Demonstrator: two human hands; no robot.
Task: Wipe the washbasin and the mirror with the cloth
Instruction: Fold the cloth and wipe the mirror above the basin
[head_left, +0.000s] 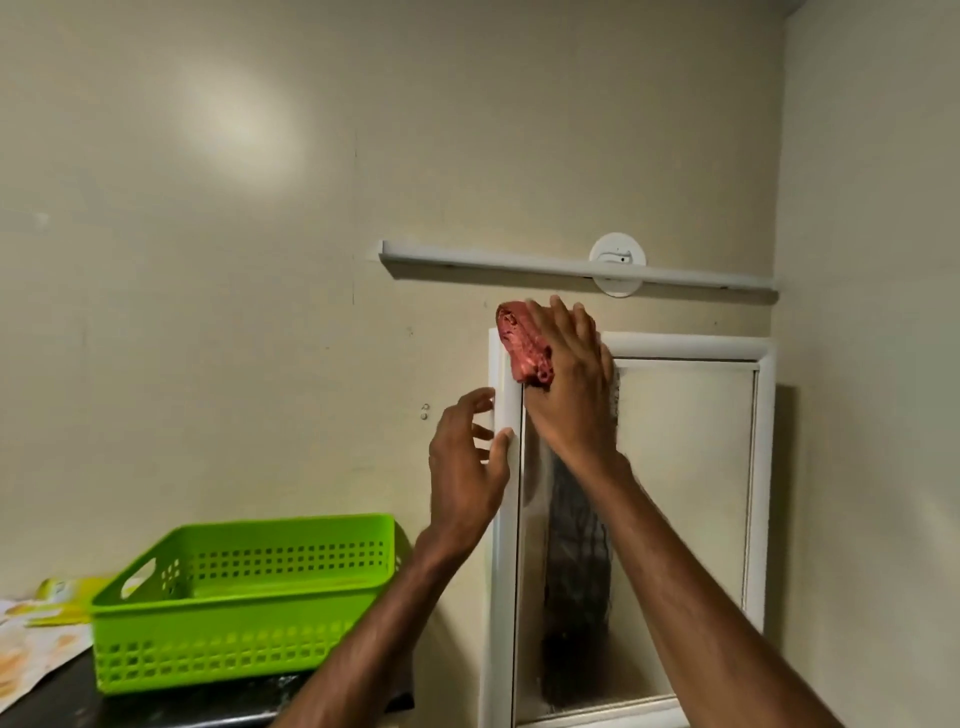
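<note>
Red cloth (522, 345) is bunching under my flat, pressing right hand (569, 384) at the top corner of the mirror (685, 467), so I am aiming for even, overlapping downward strokes while my spread-fingered left hand (467, 457) is steadying the frame (506, 519) just below.

Home washroom, small. Beige painted wall (208, 322); white-framed mirror (685, 467) mounted on it; white ledge (519, 264) above the mirror; green plastic basket (234, 618) on a dark counter (52, 707) to the left.
</note>
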